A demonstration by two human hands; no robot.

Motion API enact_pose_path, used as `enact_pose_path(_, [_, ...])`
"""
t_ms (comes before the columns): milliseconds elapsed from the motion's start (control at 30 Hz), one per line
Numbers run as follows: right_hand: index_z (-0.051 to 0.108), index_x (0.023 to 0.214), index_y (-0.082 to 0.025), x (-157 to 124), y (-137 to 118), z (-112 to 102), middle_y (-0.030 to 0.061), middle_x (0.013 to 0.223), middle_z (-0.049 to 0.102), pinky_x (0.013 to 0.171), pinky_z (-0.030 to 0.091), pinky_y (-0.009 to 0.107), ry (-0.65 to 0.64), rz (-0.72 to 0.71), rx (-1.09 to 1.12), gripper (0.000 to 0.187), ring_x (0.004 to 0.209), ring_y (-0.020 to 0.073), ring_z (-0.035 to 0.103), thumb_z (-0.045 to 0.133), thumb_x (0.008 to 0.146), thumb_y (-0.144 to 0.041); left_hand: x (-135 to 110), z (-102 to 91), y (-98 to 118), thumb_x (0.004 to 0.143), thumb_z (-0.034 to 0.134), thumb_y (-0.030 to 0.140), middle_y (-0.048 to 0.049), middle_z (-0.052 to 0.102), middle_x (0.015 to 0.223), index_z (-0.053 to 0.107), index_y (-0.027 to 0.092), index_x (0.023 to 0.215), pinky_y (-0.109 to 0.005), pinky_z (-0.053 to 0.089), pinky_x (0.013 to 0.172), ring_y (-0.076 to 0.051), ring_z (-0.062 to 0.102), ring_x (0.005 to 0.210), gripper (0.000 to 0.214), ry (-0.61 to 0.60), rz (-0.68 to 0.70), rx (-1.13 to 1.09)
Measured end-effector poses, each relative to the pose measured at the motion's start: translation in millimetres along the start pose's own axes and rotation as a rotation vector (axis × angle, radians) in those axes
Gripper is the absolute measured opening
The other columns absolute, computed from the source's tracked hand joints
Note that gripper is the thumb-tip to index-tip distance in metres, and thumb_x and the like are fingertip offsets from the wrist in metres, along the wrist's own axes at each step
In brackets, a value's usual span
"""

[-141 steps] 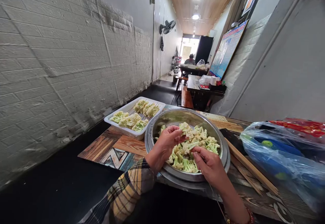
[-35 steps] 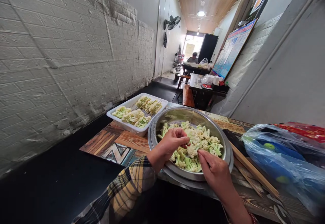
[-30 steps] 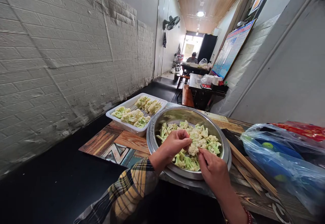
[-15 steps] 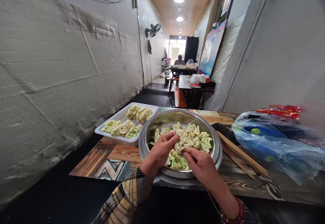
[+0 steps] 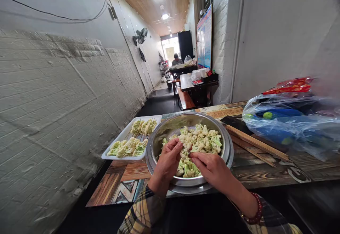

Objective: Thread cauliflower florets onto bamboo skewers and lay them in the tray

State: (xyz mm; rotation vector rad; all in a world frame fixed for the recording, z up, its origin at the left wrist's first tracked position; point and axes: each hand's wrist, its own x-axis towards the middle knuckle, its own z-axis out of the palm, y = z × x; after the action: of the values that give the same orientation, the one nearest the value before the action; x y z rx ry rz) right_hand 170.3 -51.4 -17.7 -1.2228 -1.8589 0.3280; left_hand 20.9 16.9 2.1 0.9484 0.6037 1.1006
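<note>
Cauliflower florets (image 5: 204, 138) partly fill a wide metal bowl (image 5: 159, 131) in front of me. Over it, my left hand (image 5: 168, 158) is closed, thumb against fingers, on a cauliflower floret (image 5: 186, 142). Close beside it, my right hand (image 5: 209, 165) pinches a thin bamboo skewer (image 5: 233, 203), whose rear end shows below my wrist. The skewer's tip is hidden near the floret. To the left, a white tray (image 5: 106, 155) carries skewered cauliflower (image 5: 130, 147) in two groups.
Loose bamboo skewers (image 5: 256, 142) lie right of the bowl, by a dark flat object (image 5: 235, 123). Beyond them is a clear plastic bag (image 5: 287, 127) with a red packet (image 5: 289, 86) above. A person (image 5: 176, 60) sits far back near other tables.
The view has tilted and shifted, so the room appears further left. Both hands stay together over the bowl, with only slight movement.
</note>
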Motion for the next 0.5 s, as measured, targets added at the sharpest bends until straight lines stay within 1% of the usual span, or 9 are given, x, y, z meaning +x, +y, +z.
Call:
enact_pose_path(100, [0.067,0.100,-0.021,0.4,0.1,-1.7,0.0040,0.094,0.074,0.075,0.051,0.025,0.065,-0.003,0.056,0.024,0.086,0.0172,0.069,0.043,0.093,-0.025,0.8,-1.6,-1.0,0.067,0.077,0.027,0.0026,0.064,0.073,0.068,0.018,0.077,-0.019,0.046,0.071,-0.008,0.057,0.070,0.017,0.023,0.014,-0.001])
enact_pose_path(200, [0.067,0.095,-0.022,-0.3,0.9,-2.1,0.0035,0.090,0.074,0.072,0.051,0.024,0.104,0.002,0.073,0.026,0.082,0.0166,0.069,0.042,0.094,-0.026,0.3,-1.2,-1.0,0.071,0.073,0.033,0.0005,0.063,0.073,0.067,0.017,0.076,-0.023,0.047,0.072,-0.010,0.057,0.070,0.018,-0.024,0.008,0.051])
enact_pose_path(267, [0.066,0.094,-0.022,-1.4,1.6,-1.0,0.0032,0.089,0.074,0.071,0.051,0.024,0.107,-0.005,0.051,0.026,0.082,0.0164,0.069,0.041,0.094,-0.026,0.0,-0.8,-0.9,0.072,0.072,0.036,-0.0004,0.063,0.071,0.066,0.016,0.073,-0.024,0.046,0.071,-0.011,0.057,0.070,0.021,-0.028,0.012,0.088])
enact_pose_path(367, [0.066,0.090,-0.021,-3.3,2.3,1.7,0.0040,0.087,0.073,0.071,0.049,0.024,0.111,-0.014,-0.027,0.027,0.079,0.0165,0.069,0.040,0.095,-0.025,0.8,-1.5,-1.7,0.071,0.073,0.037,0.0003,0.061,0.067,0.066,0.016,0.071,-0.023,0.045,0.068,-0.011,0.056,0.068,0.022,-0.005,0.008,0.120])
enact_pose_path(500, [0.064,0.082,-0.020,-4.2,2.6,3.8,0.0040,0.075,0.070,0.066,0.046,0.024,0.112,-0.004,-0.097,0.030,0.070,0.0160,0.067,0.038,0.096,-0.024,2.9,-2.4,-3.0,0.071,0.073,0.033,0.0007,0.059,0.067,0.066,0.015,0.072,-0.021,0.043,0.065,-0.009,0.053,0.065,0.019,-0.039,-0.001,0.084])
